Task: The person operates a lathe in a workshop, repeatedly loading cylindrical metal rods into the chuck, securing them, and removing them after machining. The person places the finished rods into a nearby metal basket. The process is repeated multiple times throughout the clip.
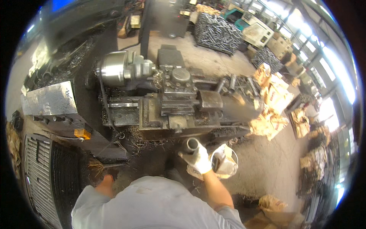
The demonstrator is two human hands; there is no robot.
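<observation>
My right hand (198, 160), in a white glove, grips a short metal tube (192, 144) whose round open end faces up. It is in front of the lathe carriage (151, 114), above a white bucket (233, 169) lined with paper sacking. My left hand is out of view; only part of that arm shows beside my grey shirt. On the lathe, the bright chuck (113, 68) has its steel jaws (140, 67) facing the square tool post (180, 75). Metal chips cling around the tool post.
Loose metal parts (233, 83) lie at the lathe's right end beside crumpled paper sacks (276, 94). Behind stands a large bin of metal rods (218, 34). A slatted rack (40, 177) and a straw brush (97, 166) are at lower left. Tangled chips (143, 141) hang below the bed.
</observation>
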